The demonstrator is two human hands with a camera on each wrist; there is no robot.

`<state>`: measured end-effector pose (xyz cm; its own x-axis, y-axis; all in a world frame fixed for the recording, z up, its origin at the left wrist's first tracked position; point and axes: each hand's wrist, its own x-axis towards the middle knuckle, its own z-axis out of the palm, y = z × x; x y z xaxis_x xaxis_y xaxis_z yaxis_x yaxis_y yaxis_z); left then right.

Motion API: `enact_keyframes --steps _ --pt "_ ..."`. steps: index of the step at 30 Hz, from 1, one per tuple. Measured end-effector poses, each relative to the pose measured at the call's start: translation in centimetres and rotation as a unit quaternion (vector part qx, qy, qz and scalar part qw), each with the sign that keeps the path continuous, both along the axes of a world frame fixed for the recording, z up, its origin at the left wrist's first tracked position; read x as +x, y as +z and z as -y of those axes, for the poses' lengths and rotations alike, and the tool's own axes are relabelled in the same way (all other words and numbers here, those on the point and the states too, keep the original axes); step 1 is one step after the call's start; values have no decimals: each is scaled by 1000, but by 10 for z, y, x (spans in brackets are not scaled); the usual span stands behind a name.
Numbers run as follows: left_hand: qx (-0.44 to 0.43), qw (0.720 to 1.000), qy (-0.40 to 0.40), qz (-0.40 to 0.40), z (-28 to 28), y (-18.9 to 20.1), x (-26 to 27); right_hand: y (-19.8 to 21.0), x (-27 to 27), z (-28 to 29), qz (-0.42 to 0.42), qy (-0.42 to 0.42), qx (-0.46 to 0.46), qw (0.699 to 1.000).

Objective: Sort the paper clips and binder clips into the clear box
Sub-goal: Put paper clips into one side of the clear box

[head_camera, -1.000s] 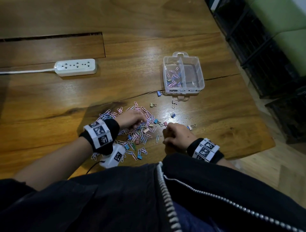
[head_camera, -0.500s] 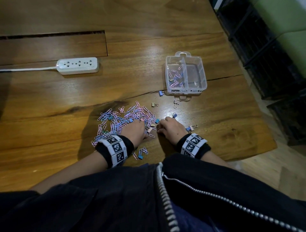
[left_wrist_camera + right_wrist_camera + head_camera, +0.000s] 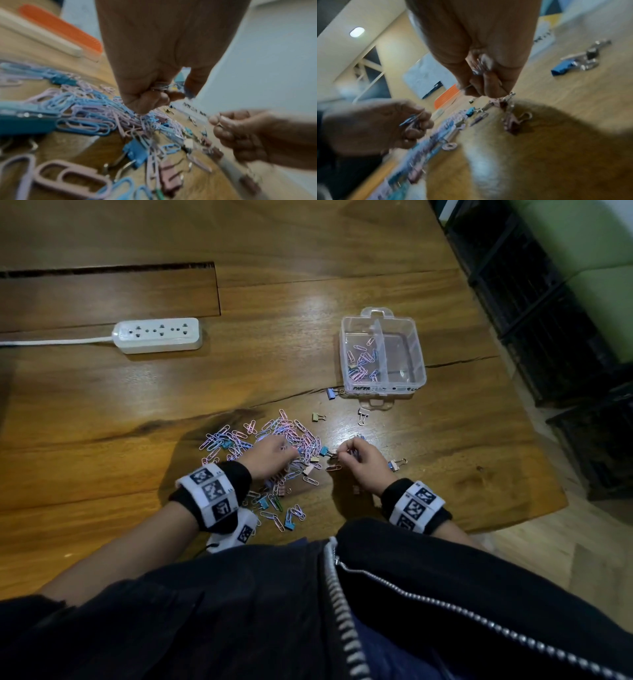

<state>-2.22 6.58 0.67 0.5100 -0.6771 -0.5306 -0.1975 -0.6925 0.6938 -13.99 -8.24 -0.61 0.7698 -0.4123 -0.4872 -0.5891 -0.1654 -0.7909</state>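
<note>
On the glossy wooden table, paper clips lie heaped; left hand pinches several, right hand pinches binder clips. Clear box sits at one o'clock, power strip at ten.

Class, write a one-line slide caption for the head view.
Both hands pick clips beside the clear box.
</note>
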Motion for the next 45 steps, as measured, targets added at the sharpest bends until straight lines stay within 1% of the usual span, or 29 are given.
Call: enact_keyframes --steps 1,2,4,5,7,9,10,12,13,15,17,18,20,21,22,23,25,27,28,30,32,35,37,38,40,41,42,43,45 --pt "-24 996 61 -63 -1 2 4 3 -1 1 -4 -26 60 998" --pt "-52 982 121 -132 -1 4 8 5 -1 2 -10 -43 116 992" --pt "-109 937 211 -256 -4 7 13 7 -1 4 -29 -56 186 980" --pt "-127 918 237 -291 -5 8 15 8 0 4 -43 -51 188 980" --pt "-138 901 262 -317 -6 7 17 7 1 0 -63 -11 114 991" --pt "-133 900 265 -319 -6 5 17 3 3 -5 -60 60 -24 996" --pt "-126 903 260 -319 -6 4 17 2 4 -8 -61 103 -106 987" --pt "-113 908 244 -322 -6 4 16 -1 3 -10 -75 182 -239 951" --pt "-110 909 237 -323 -6 3 15 -2 3 -10 -77 213 -278 934" --pt "-110 910 231 -327 -7 3 14 -2 1 -12 -79 251 -313 913" --pt "-93 924 213 -303 -7 2 13 -1 0 -14 -93 279 -332 896" --pt "-74 943 192 -260 -8 2 11 0 -1 -16 -99 293 -348 885" --pt "-21 987 111 -117 -8 -2 8 1 1 -16 -111 314 -370 867" --pt "7 997 57 -41 -8 -3 6 1 2 -17 -118 314 -357 872" --pt "34 999 3 27 -8 -4 4 2 4 -16 -118 294 -323 892" --pt "51 994 -44 80 -8 -5 1 3 6 -14 -117 257 -268 921" --pt "67 984 -106 128 -7 -7 -1 2 9 -8 -91 158 -144 973" --pt "74 979 -127 140 -4 -8 -4 2 8 0 -66 71 -2 995" --pt "78 978 -134 141 -3 -9 -6 3 7 4 -50 34 81 995" --pt "94 969 -161 162 0 -9 -10 5 6 8 -26 -20 215 976" --pt "110 957 -188 191 0 -8 -16 6 7 9 -33 -37 263 963" --pt "117 937 -213 253 0 -9 -26 8 8 4 -72 -29 279 957" --pt "123 927 -221 277 1 -10 -32 11 9 -2 -96 -4 247 964" --pt "131 926 -221 278 2 -11 -33 12 9 -6 -103 25 202 974" --pt "147 926 -214 275 4 -11 -35 10 11 -15 -102 104 71 987" --pt "155 925 -214 272 5 -10 -35 7 11 -19 -97 143 -6 985" --pt "161 926 -215 264 6 -10 -34 4 10 -23 -98 180 -89 975" --pt "165 930 -212 249 6 -10 -32 1 9 -27 -102 213 -175 956" --pt "151 949 -183 206 6 -7 -26 -3 7 -32 -87 268 -289 915"
